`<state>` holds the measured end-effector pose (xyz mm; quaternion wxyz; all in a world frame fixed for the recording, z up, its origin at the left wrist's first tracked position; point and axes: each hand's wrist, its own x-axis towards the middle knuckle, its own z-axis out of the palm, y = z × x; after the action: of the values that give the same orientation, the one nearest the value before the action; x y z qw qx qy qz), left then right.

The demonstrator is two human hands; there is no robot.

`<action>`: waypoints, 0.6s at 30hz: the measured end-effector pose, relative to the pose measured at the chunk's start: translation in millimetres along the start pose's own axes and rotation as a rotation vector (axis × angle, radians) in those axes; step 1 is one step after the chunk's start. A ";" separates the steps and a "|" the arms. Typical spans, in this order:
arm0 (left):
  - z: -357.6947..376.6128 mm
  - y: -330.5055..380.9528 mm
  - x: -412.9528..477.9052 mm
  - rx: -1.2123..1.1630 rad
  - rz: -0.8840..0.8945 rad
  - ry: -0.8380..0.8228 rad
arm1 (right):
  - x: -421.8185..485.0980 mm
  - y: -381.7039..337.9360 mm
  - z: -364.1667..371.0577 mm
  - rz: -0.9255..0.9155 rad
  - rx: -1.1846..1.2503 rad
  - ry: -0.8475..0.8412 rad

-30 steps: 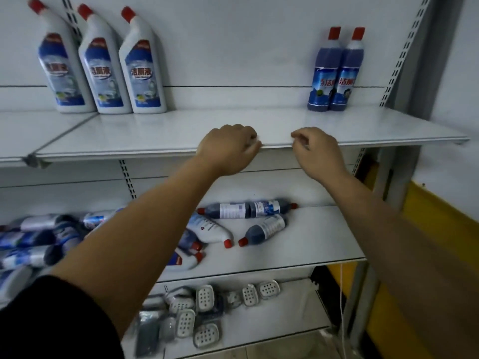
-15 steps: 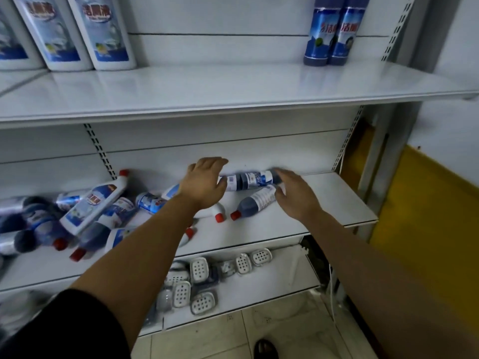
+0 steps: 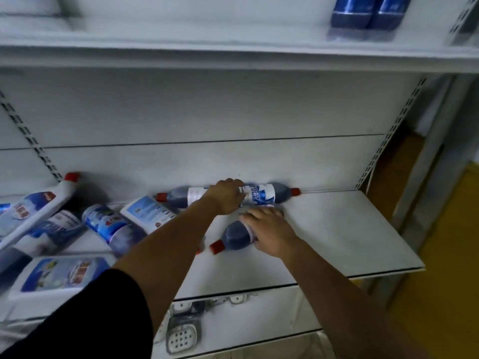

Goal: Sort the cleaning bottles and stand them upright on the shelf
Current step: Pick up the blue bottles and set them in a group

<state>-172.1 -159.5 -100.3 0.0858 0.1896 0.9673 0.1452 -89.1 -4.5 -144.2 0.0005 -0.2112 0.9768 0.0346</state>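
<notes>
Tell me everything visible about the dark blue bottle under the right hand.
The dark blue bottle lies on its side on the middle shelf, red cap pointing toward the front left. It looks like glossy plastic with a rounded shoulder narrowing to the cap, and a pale label mostly hidden. The right hand rests over its body, fingers wrapped across it. It lies just in front of another bottle lying along the back wall; whether they touch is unclear.

white perforated plastic soap dishes [image 3: 181, 338] lie jumbled on the lowest white metal tier [image 3: 259, 322], while a yellow painted wall [image 3: 445, 268] runs beside slotted grey metal uprights [image 3: 388, 136].
</notes>
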 end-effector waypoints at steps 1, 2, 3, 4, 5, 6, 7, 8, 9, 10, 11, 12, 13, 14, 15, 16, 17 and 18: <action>8.4 1.8 11.2 -0.009 0.002 -0.023 | -1.7 7.9 6.4 -0.011 -0.005 0.014; 15.1 3.7 21.1 -0.002 0.009 -0.044 | -4.8 17.1 11.0 -0.013 0.000 0.027; 20.2 5.7 30.4 0.028 0.013 -0.053 | -8.9 28.4 15.4 0.001 0.008 0.026; 24.5 7.3 38.7 0.084 0.019 -0.046 | -13.8 40.3 18.6 0.028 0.017 0.024; 27.6 9.1 45.7 0.156 0.023 -0.034 | -20.1 53.0 21.1 0.068 0.028 0.023; 30.3 11.1 50.2 0.234 0.034 -0.019 | -26.5 65.0 23.0 0.112 0.052 0.023; 32.9 13.9 54.4 0.306 0.042 -0.010 | -33.0 76.3 24.3 0.157 0.078 0.032; 36.1 18.3 57.3 0.365 0.051 -0.005 | -39.3 86.4 26.0 0.201 0.106 0.043; 39.8 23.9 59.4 0.394 0.046 -0.004 | -44.3 94.7 27.7 0.240 0.135 0.055; 42.9 31.1 60.5 0.375 0.036 0.006 | -48.3 100.0 26.2 0.285 0.155 0.075; 46.3 37.2 62.0 0.324 0.021 0.012 | -50.4 106.0 27.1 0.337 0.178 0.109; 48.4 42.4 61.3 0.266 0.016 0.015 | -52.5 110.4 26.3 0.404 0.213 0.149; 49.6 45.6 60.5 0.217 0.013 -0.003 | -54.8 113.1 25.0 0.464 0.295 0.192; 48.8 48.0 57.4 0.152 0.008 -0.023 | -57.3 113.8 22.3 0.523 0.416 0.233; 47.9 48.2 55.3 0.060 -0.009 -0.048 | -59.2 113.2 17.6 0.563 0.554 0.298; 45.5 48.0 51.5 -0.039 -0.028 -0.077 | -60.2 112.4 12.9 0.619 0.676 0.341; 43.5 47.9 47.8 -0.100 -0.044 -0.099 | -61.1 109.2 6.8 0.683 0.778 0.361; 39.8 48.0 42.8 -0.145 -0.047 -0.103 | -60.4 105.2 0.0 0.766 0.842 0.342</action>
<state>-185.9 -90.3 -127.5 0.1522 0.1673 0.9528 0.2027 -77.5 116.0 -136.2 -0.0858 0.1723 0.8992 -0.3928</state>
